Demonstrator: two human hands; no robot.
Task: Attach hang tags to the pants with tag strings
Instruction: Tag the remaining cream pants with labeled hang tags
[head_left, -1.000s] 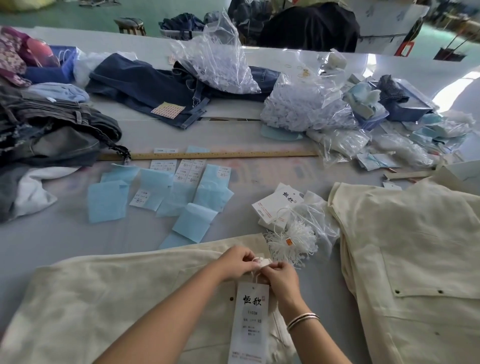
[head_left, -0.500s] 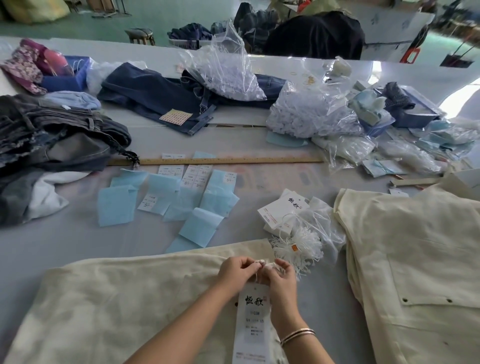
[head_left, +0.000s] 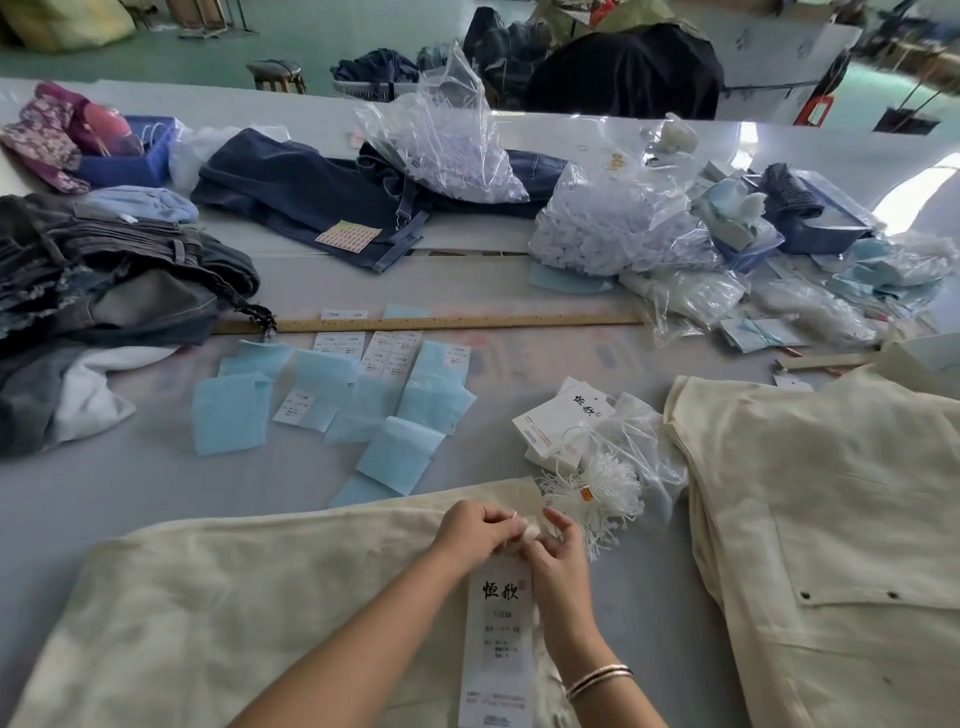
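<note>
Cream pants (head_left: 208, 613) are spread flat at the near edge of a grey table (head_left: 104, 493), with a long white hang tag (head_left: 496, 639) laid on the cloth near their upper right corner. The top of the tag is met by both hands: the left hand (head_left: 475, 527) is curled, its fingertips pinching something small and white above the tag, while the right hand (head_left: 558, 553) is bent close beside it, thumb raised and fingers tucked toward the same spot. A thin tag string (head_left: 511, 540) appears to be pinched between them, though its path cannot be made out. Bangles (head_left: 597, 678) are worn on the right wrist. Just beyond the hands a loose bundle of white strings (head_left: 597, 493) is seen beside a stack of white tags (head_left: 563, 426) and a clear plastic bag (head_left: 639, 441). A second cream garment (head_left: 831, 519) is laid to the right. Pale blue paper slips (head_left: 332, 400) and small printed labels are scattered mid-table in front of a wooden ruler (head_left: 441, 323). Dark jeans (head_left: 311, 197), a heap of grey denim (head_left: 104, 270) and bags of white fasteners (head_left: 613, 228) are piled farther back.
</note>
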